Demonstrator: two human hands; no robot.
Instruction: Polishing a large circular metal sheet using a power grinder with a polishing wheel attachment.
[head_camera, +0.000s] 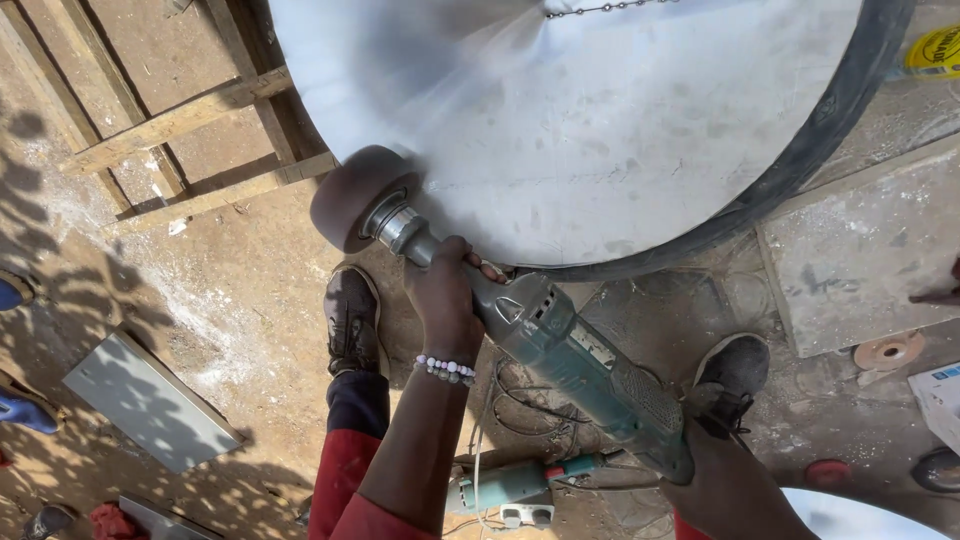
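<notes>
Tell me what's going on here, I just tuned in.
A person holds a green angle grinder in both hands: the left hand grips its neck, while the right hand at the rear end is mostly hidden behind the body. Its brown buffing wheel meets the edge of a large round metal sheet rimmed with black rubber. The person's shoes stand on dusty ground, with a second grinder lying between them.

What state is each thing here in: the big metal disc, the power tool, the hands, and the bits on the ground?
Metal disc: tilted on edge, dull shine, scuffed.
Buffing wheel: pressed against the disc's rim.
Grinder: held in both hands.
Left hand: closed around the grinder's neck.
Right hand: at the grinder's rear, mostly hidden.
Second grinder: lying on the ground.
Grey panel: flat on the dirt.
</notes>
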